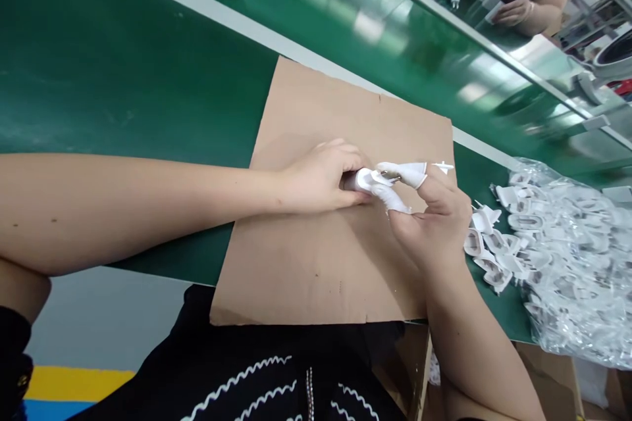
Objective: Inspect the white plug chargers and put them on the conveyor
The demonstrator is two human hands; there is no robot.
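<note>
Both hands on one piece here! The left hand point(320, 179) is wrapped round a white, rounded plastic plug part point(365, 180), and the right hand point(437, 214) pinches its end in white finger covers point(411, 173), above the brown cardboard sheet point(291, 263) on the green worktop point(123, 99). The danger: a slick cover could slip, and a skewed push might bend the metal. Smooth, pale, metal glinting at the tip, body mostly hidden.

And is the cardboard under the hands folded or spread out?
Spread out: the cardboard lies flat on the green table, with no fold showing.
</note>
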